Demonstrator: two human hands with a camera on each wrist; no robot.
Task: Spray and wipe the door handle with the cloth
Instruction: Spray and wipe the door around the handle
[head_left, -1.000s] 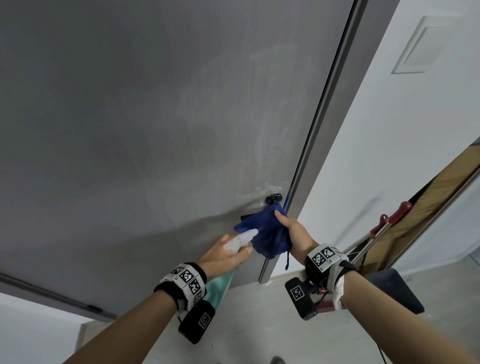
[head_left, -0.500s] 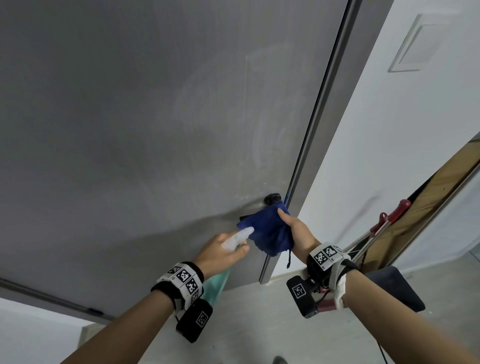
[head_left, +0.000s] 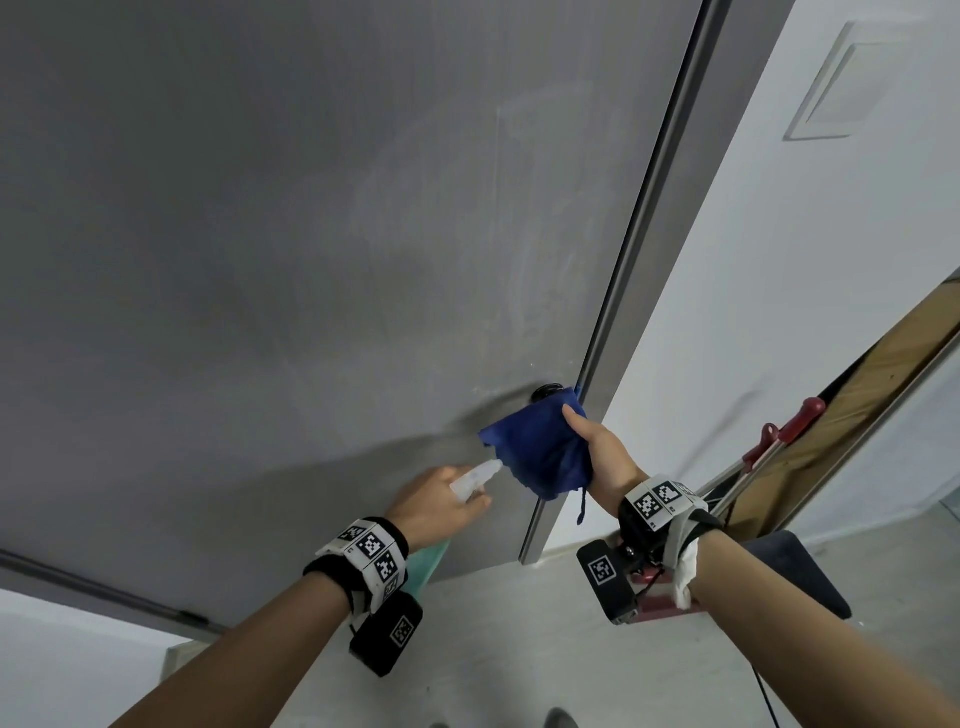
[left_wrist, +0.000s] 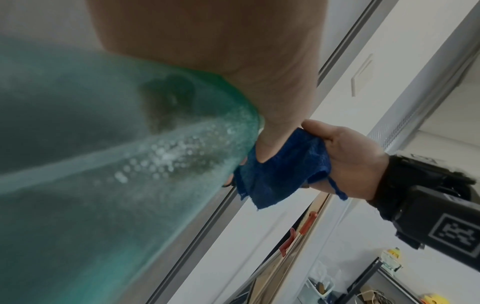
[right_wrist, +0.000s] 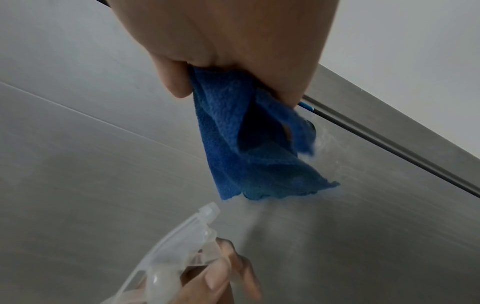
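A dark round door handle sits on the grey door near its right edge, mostly covered by a blue cloth. My right hand grips the bunched cloth and holds it against the handle. My left hand holds a green spray bottle with a clear trigger head, its nozzle close to the cloth's lower left edge. The left wrist view shows the bottle up close and the cloth behind it.
The door frame runs diagonally right of the handle, with a white wall and a wall plate beyond. Red-handled poles and a wooden board lean at the right. A dark stool stands below my right wrist.
My right hand has shifted the cloth slightly up and right over the handle. The left hand with the bottle has stayed just below and left of it.
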